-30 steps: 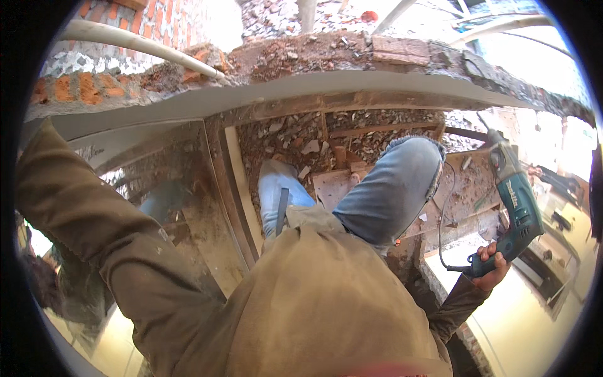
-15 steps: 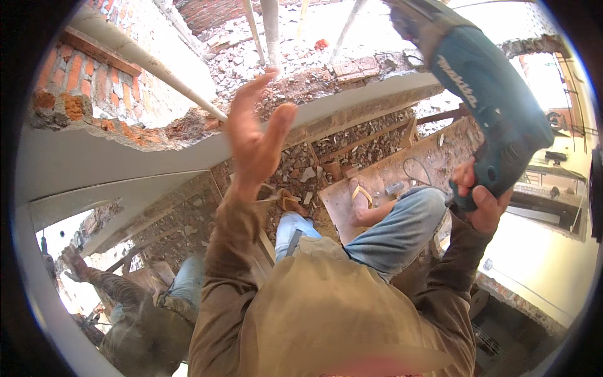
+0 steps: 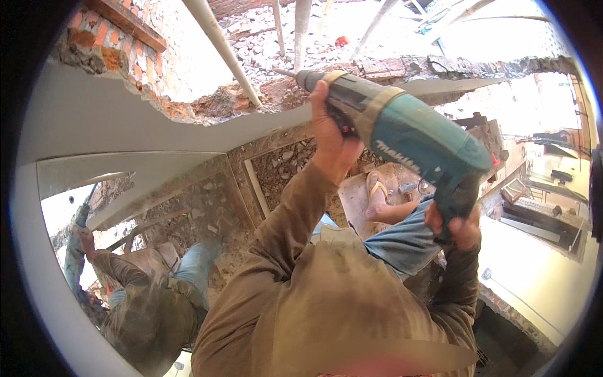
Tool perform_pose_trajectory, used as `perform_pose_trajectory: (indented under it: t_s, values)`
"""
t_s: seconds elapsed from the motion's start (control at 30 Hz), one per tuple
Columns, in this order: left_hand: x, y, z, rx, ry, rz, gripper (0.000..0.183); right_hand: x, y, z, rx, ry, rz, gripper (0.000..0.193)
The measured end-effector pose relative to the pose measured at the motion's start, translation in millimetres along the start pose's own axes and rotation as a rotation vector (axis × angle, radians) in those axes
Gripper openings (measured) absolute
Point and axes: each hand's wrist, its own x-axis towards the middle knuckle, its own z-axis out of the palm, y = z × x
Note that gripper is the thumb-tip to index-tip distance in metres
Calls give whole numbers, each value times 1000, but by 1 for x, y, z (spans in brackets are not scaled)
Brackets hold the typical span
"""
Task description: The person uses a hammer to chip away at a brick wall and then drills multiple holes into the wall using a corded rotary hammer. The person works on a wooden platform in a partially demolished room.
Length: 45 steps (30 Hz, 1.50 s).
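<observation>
A teal and grey rotary hammer drill (image 3: 421, 129) stretches across the upper middle, its nose toward the far left. My left hand (image 3: 336, 141) closes round the front of it from below, the thumb up along its side. On the rear handle my right hand (image 3: 461, 229) is wrapped, close to my raised knee. The thin bit (image 3: 286, 72) points at the broken top edge of the brick wall (image 3: 213, 103); whether its tip touches is unclear.
A mirror (image 3: 182, 164) at the left reflects me and the drill. Slanting poles (image 3: 223, 50) stand beyond the wall, with brick rubble (image 3: 260, 47) around them. My sandalled foot (image 3: 377, 191) rests on a board (image 3: 355, 204). Debris (image 3: 282, 166) lies below.
My raised left hand was open and apart from the drill; it now grips the front. The drill has swung down and left, its bit now at the broken wall edge. My right hand kept its hold.
</observation>
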Motion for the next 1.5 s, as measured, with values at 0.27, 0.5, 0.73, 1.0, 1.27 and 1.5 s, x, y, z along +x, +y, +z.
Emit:
perform_pose_trajectory:
  t_s: [0.27, 0.5, 0.73, 1.0, 1.27, 1.5]
  values:
    - [48, -21, 17, -30, -61, -39, 45, 94, -27, -92, 24, -9, -20, 61]
    - [123, 23, 66, 148, -387, 58, 33, 183, -49, -111, 188, 26, -159, 38]
    - [80, 48, 47, 193, -188, 51, 59, 129, -44, -52, 24, -71, -137, 66]
    - [42, 59, 7, 305, -108, -97, 65, 44, 5, 35, 132, 126, -39, 79]
    - [13, 53, 20, 348, -166, -168, 64, 1, 0, 60, 79, 252, -151, 54]
    - [45, 48, 81, 131, -445, -6, 69, 55, -116, 13, -254, 85, -182, 67]
